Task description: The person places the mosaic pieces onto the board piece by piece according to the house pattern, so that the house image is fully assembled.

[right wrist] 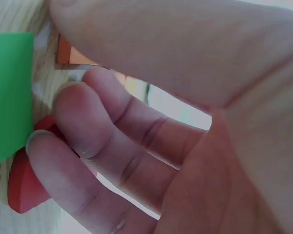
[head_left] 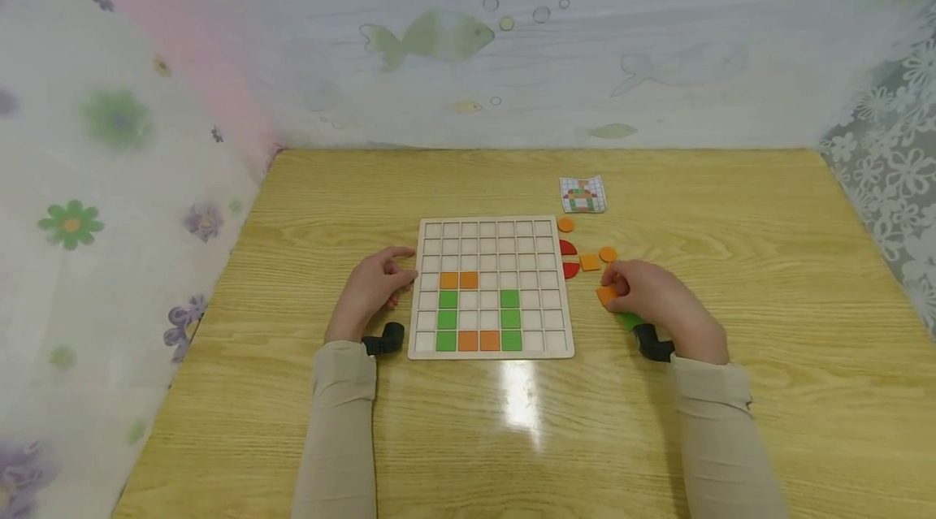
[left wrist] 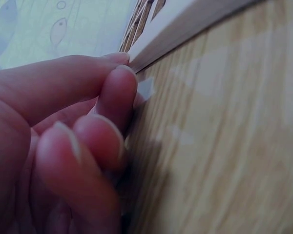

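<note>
While pinching one orange square tile (head_left: 604, 295) in a barely open right hand (head_left: 654, 301), got the wooden grid board (head_left: 525, 262) just left of that grip.

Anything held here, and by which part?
Left hand touches the board's left edge; right hand is at an orange square. Whether either is gripped cannot be told.

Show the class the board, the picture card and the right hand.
Board (head_left: 488, 299): head view, on a bare cell near its middle.
Picture card (head_left: 582, 195): head view, on the middle of its printed side.
Right hand (head_left: 657, 302): head view, on the back of the hand.
</note>
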